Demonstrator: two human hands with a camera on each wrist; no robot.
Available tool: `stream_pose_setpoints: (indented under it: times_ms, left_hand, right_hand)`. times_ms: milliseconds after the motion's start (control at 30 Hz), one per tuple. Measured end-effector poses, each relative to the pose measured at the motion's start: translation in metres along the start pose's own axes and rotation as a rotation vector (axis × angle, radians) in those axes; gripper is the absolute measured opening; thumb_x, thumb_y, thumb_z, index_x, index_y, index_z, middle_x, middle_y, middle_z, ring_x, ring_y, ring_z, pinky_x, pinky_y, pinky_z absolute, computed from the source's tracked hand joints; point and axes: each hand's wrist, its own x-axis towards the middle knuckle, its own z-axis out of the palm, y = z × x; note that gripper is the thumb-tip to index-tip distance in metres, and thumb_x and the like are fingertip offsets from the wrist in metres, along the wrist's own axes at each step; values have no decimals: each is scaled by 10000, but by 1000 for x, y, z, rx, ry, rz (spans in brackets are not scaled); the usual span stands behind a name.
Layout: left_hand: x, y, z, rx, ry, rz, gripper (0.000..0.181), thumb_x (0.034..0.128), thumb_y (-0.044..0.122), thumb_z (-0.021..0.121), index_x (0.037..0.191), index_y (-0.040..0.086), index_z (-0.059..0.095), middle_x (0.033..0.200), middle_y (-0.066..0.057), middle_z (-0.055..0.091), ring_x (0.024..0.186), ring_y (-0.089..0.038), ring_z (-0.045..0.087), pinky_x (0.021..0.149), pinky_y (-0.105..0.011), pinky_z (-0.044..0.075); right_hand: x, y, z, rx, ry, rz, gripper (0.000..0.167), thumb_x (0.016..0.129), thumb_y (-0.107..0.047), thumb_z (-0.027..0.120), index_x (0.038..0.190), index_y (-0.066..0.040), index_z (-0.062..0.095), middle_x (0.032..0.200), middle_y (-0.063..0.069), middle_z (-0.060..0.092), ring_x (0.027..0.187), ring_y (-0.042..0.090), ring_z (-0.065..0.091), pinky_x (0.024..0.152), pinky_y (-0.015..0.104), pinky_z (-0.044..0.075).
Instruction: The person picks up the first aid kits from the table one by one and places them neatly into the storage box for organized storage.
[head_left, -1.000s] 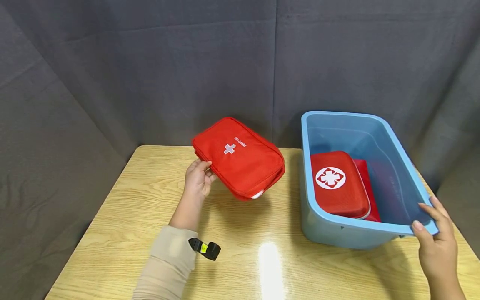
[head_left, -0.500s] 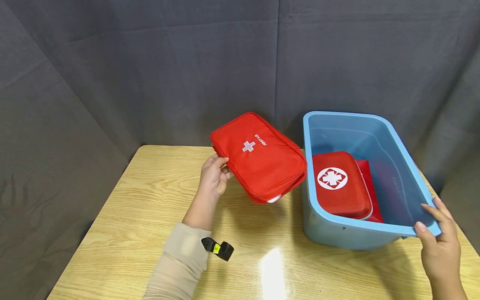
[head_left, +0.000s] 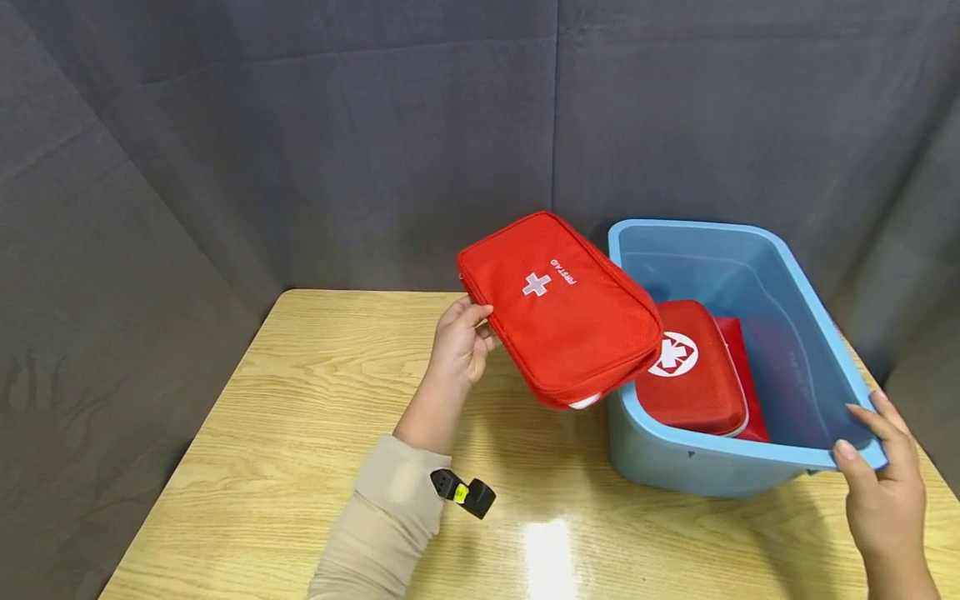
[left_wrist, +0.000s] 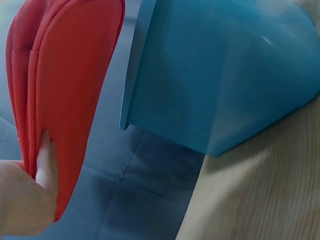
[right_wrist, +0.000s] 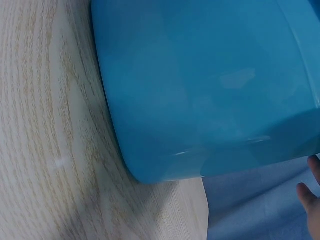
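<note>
My left hand [head_left: 459, 340] pinches the near left edge of a red soft first aid pouch [head_left: 573, 325], which hangs tilted above the table. The pouch's right end overlaps the left rim of a blue plastic bin [head_left: 757, 452] in the head view. Seen edge-on in the left wrist view, the pouch [left_wrist: 75, 90] has the thumb on one face. At the bin's near right corner my right hand [head_left: 888, 483] grips the rim, thumb outside and fingers over the top. Inside the bin lies a red hard first aid case [head_left: 705, 387], partly hidden by the pouch.
Beside the case, a flat red item [head_left: 742, 358] shows inside the bin, mostly covered. The bin stands on the right of a wooden table [head_left: 300, 417]. Grey curtains [head_left: 375, 150] hang behind the table and at its sides.
My left hand has carried the pouch to the right and slightly up, from over the table to the bin's left rim. The right hand has kept its place on the bin.
</note>
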Motion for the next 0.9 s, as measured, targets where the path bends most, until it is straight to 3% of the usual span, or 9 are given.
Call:
stream_pose_setpoints:
  times_ms: [300,533,900]
  left_hand:
    - [-2,-9,14,19,-16,-33,171,811,-90,405,943,16,432,764,-55,486,535,-120,498,472,-213,438]
    - [-1,-16,29,32,-41,-53,259,819,-81,416,1070,-20,397,802,-72,479,561,-131,493,494,-217,444]
    - [2,-31,45,64,-35,-65,335,807,-85,420,1137,-43,379,787,-72,477,556,-136,481,493,-215,433]
  right_hand:
    - [0,0,0,-12,0,7,408,802,77,441,1195,-27,483,1351,26,307,1183,122,286,886,80,245]
    - [1,2,-1,-22,4,24,406,811,64,444,1199,-45,486,1353,33,301,1184,118,285,889,77,238]
    - [3,3,-2,-30,3,23,410,809,67,446,1200,-51,487,1351,17,307,1178,108,296,883,73,249]
